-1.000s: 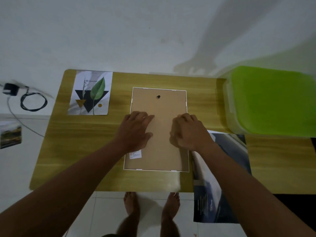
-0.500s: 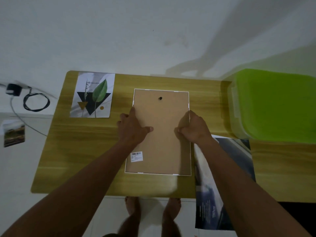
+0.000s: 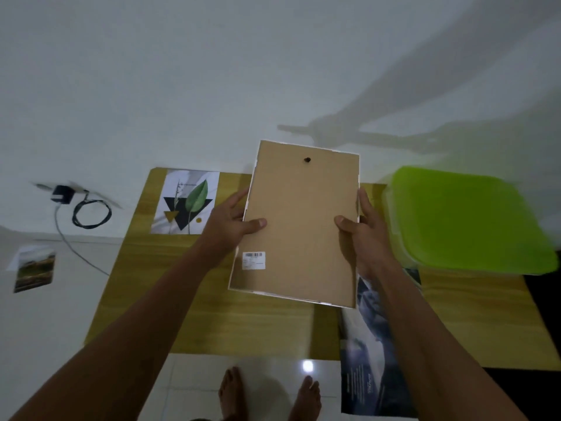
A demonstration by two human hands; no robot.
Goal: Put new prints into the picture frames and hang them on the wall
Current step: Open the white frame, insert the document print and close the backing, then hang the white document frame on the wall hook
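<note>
A rectangular picture frame with a brown cardboard back and thin white edging (image 3: pixel 299 220) fills the centre of the view, held above the yellow-brown wooden table (image 3: pixel 194 299) with its back toward the camera. Its long axis runs from the lower centre up toward the white wall (image 3: pixel 182 71), leaning slightly to the right at the bottom; the small dark hanger hole (image 3: pixel 307 160) sits at the far, upper end and a white barcode sticker (image 3: pixel 253 260) near the lower left corner. The left hand (image 3: pixel 230 221) clamps the frame's left edge, thumb pressed flat on the cardboard, fingers wrapped behind. The right hand (image 3: pixel 359 229) clamps the right edge the same way, thumb on the backing. Both forearms reach in from the bottom corners, stretched forward.

On the table at centre left lies a print of a green leaf over dark triangles (image 3: pixel 185 202). A dark blue-grey print (image 3: pixel 372 360) hangs over the table's near edge at lower right. A lime-green plastic lid on a clear box (image 3: pixel 467 220) sits at the right. At the left, on the floor, are a black charger with coiled cable (image 3: pixel 88 208) and a small landscape photo (image 3: pixel 35 267)
</note>
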